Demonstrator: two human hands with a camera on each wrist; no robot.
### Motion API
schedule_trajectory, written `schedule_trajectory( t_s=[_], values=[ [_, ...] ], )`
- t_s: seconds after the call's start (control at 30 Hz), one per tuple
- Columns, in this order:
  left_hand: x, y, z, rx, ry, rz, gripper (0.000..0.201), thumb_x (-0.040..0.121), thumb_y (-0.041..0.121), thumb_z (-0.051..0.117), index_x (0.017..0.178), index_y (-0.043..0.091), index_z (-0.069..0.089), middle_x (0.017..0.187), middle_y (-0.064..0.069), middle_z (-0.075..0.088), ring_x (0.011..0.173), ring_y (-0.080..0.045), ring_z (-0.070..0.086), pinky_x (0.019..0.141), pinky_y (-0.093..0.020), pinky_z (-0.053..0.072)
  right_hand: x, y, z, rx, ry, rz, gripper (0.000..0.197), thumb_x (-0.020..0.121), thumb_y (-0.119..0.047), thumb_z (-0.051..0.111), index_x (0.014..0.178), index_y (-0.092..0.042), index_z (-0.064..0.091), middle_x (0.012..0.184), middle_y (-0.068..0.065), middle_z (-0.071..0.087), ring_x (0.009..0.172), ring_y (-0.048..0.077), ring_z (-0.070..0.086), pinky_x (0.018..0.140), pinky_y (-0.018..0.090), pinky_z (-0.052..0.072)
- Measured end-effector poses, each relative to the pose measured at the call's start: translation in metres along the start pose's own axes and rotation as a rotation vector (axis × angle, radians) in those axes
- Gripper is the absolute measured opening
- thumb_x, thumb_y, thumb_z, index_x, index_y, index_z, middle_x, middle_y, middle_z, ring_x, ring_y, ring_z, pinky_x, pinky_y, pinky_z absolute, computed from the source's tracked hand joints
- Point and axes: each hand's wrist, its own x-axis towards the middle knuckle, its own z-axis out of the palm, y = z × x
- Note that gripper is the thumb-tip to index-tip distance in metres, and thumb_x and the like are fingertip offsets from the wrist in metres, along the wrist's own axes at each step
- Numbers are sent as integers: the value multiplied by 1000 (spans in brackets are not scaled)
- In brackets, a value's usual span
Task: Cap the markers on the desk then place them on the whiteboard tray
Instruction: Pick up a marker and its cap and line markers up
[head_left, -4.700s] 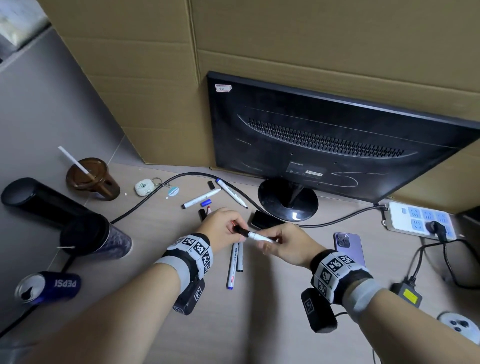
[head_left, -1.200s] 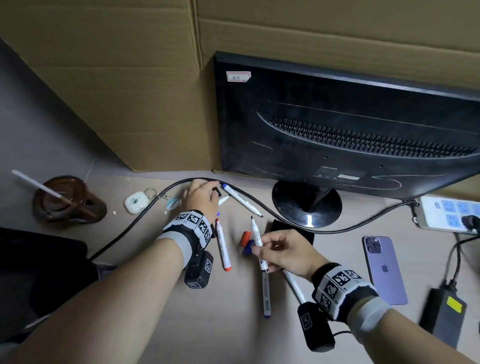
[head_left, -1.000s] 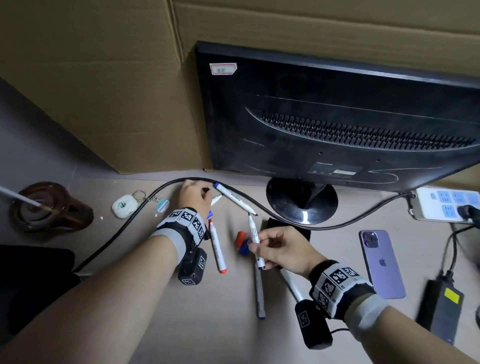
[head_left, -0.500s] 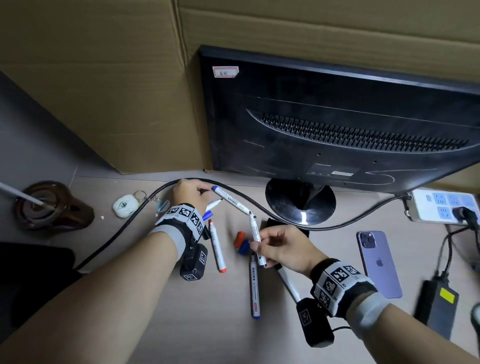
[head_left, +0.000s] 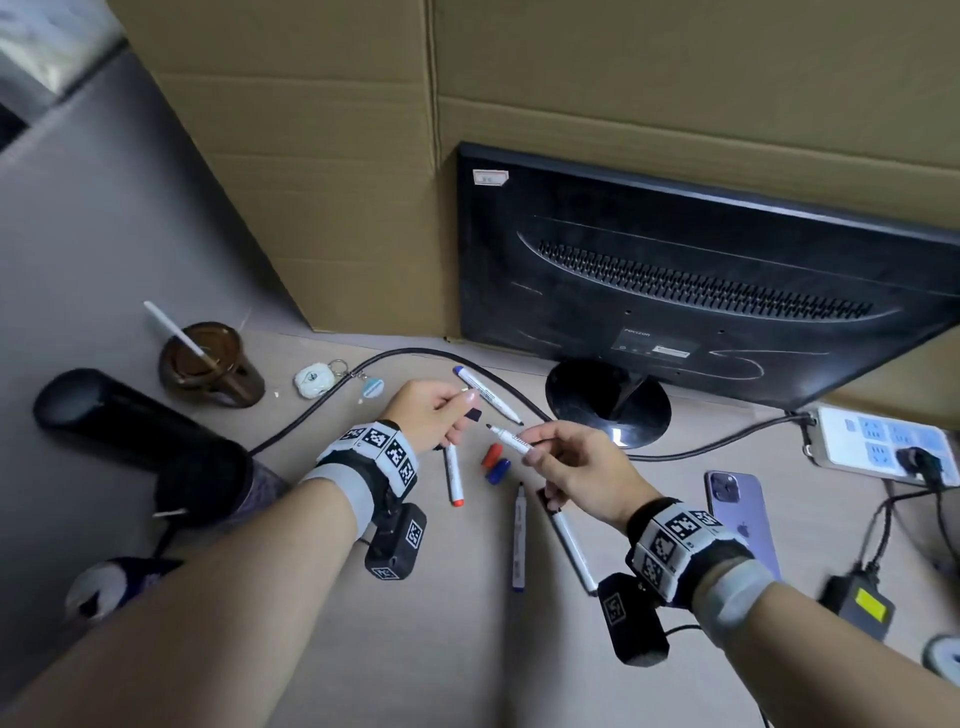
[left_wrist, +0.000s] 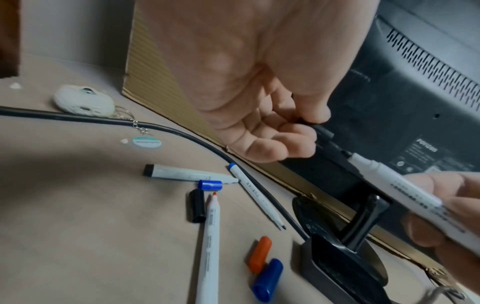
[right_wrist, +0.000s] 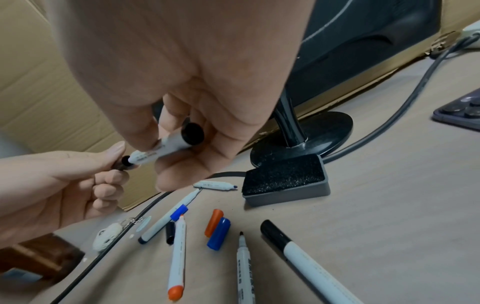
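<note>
My left hand (head_left: 465, 410) pinches a small black cap (head_left: 474, 414) between thumb and fingers. My right hand (head_left: 530, 449) grips a white marker (head_left: 514, 439) whose bare black tip points at the cap, a short gap away. In the left wrist view the cap (left_wrist: 323, 131) sits just above the marker's tip (left_wrist: 346, 153). On the desk lie an uncapped red marker (head_left: 453, 475), two uncapped blue markers (head_left: 485, 395) (head_left: 518, 535), a capped black marker (head_left: 569, 540), an orange cap (head_left: 490, 454) and a blue cap (head_left: 497, 472). No whiteboard tray is in view.
A black monitor (head_left: 701, 270) on its stand (head_left: 608, 405) backs the desk, with a cable (head_left: 415, 353) curving past the markers. A black eraser (right_wrist: 285, 179), a purple phone (head_left: 737, 509), a power strip (head_left: 883, 441), a brown cup (head_left: 208, 364) and a keychain (head_left: 314, 379) lie around.
My left hand has lifted a black cap from beside the cable and brought it toward my right hand. My right hand has raised the marker and turned its tip leftward.
</note>
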Motion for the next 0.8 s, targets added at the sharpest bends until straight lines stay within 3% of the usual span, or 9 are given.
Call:
schedule_trajectory(
  t_s=[0.2, 0.3, 0.47, 0.53, 0.6, 0.67, 0.8],
  values=[
    [-25, 0, 14, -32, -22, 10, 20, 102, 17, 59, 99, 3, 73, 72, -8, 68, 53, -9, 65, 54, -18, 53, -16, 3, -6, -67, -21, -55, 15, 101, -5, 64, 107, -15, 72, 87, 9, 66, 54, 19, 60, 52, 32, 60],
    [-33, 0, 21, -42, -37, 23, 17, 100, 18, 63, 96, 6, 74, 70, -6, 71, 56, -11, 68, 58, -24, 55, -21, 5, -11, -89, -32, -64, 15, 99, -6, 67, 108, -15, 75, 81, 5, 67, 53, 16, 59, 54, 34, 61],
    [-43, 8, 32, -114, -97, 34, 17, 97, 11, 66, 104, -3, 74, 80, -14, 77, 68, -21, 74, 64, -26, 60, -26, 7, -19, -131, -11, -81, 14, 98, -11, 70, 110, -15, 76, 82, 6, 67, 54, 12, 59, 51, 27, 56],
    [-46, 10, 33, -158, -140, 31, 19, 98, 8, 64, 109, -3, 74, 85, -18, 78, 72, -22, 75, 68, -26, 62, -27, 7, -25, -158, 23, -79, 12, 98, -14, 72, 108, -13, 78, 76, -3, 68, 54, 8, 56, 50, 24, 52],
    [-48, 12, 33, -171, -170, 19, 18, 98, 5, 64, 111, -3, 74, 83, -15, 79, 72, -21, 77, 70, -27, 63, -28, 6, -30, -198, 42, -94, 11, 97, -18, 74, 105, -12, 79, 68, -15, 67, 55, 2, 53, 54, 16, 47],
    [-50, 15, 35, -153, -184, 18, 18, 96, 5, 67, 109, -4, 74, 80, -11, 80, 74, -23, 78, 72, -29, 64, -29, 5, -34, -250, 52, -119, 10, 96, -21, 75, 100, -13, 80, 65, -19, 67, 56, -5, 52, 59, 9, 42],
    [-51, 18, 41, -155, -186, 23, 13, 93, 3, 71, 103, -3, 76, 80, -12, 80, 83, -35, 78, 75, -33, 64, -27, 1, -41, -308, 67, -125, 7, 95, -19, 76, 93, -15, 81, 69, -15, 69, 60, -4, 55, 62, 8, 43]
  ],
)
